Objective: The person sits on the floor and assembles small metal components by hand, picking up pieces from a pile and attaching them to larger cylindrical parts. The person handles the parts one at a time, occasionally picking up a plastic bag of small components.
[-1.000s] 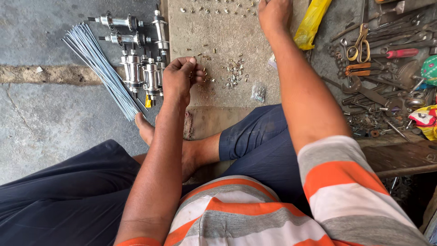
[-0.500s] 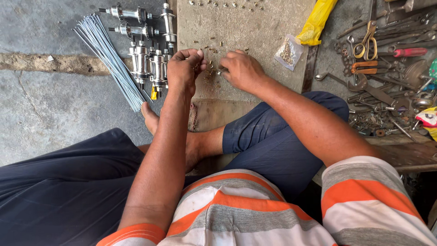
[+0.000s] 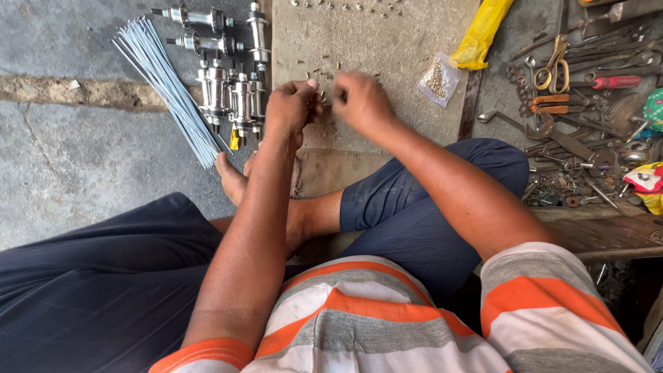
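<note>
Head view: left hand (image 3: 290, 107) and right hand (image 3: 360, 102) pinching small brass nipples (image 3: 323, 97) mid-frame (grip contents blurred); spoke bundle (image 3: 169, 86) lying untouched upper left.

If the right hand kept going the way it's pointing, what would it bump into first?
Probably the left hand. The right hand points leftward across the stone slab, and the two nearly touch over the small brass bits. Depth is hard to judge.
</note>
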